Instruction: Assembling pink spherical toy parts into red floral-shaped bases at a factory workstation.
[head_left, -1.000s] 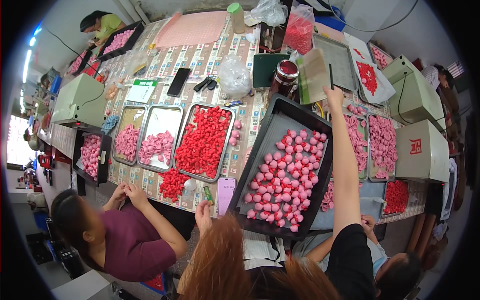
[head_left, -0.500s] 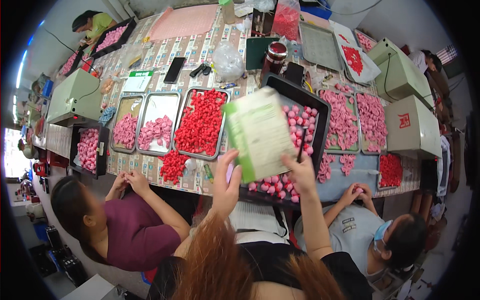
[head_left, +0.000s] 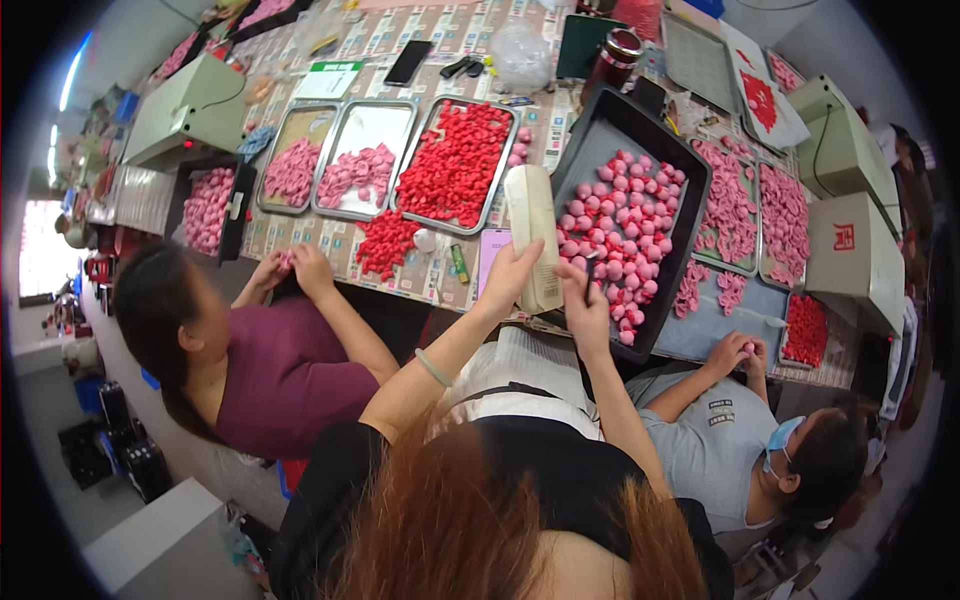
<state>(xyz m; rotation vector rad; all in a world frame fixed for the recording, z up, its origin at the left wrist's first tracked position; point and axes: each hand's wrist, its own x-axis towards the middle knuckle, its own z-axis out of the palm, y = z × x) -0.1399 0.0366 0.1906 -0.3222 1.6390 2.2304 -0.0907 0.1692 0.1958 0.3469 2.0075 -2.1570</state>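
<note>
A notebook [head_left: 537, 215] with pale pages is in my left hand [head_left: 512, 278], whose fingers wrap its near left side. It is tilted, so only a narrow strip of it shows. My right hand [head_left: 588, 312] is closed around a dark pen [head_left: 590, 270], beside the notebook's lower right edge. Right of the notebook is a large black tray [head_left: 668, 140] holding many pink balls with red parts [head_left: 625, 215]. A phone with a lilac screen [head_left: 493, 255] lies on the table at the notebook's left, partly hidden.
Metal trays of red pieces [head_left: 452, 160] and pink pieces [head_left: 358, 170] stand to the left. A loose red heap [head_left: 385, 245] lies before them. Behind the black tray stands a dark red flask [head_left: 615, 60]. Two people sit close, with a purple sleeve [head_left: 330, 330] and a grey shirt [head_left: 690, 430].
The notebook has turned from showing a broad face to a narrow strip, uncovering more of the black tray and its balls. The whole view has shifted, with the table appearing higher and further right.
</note>
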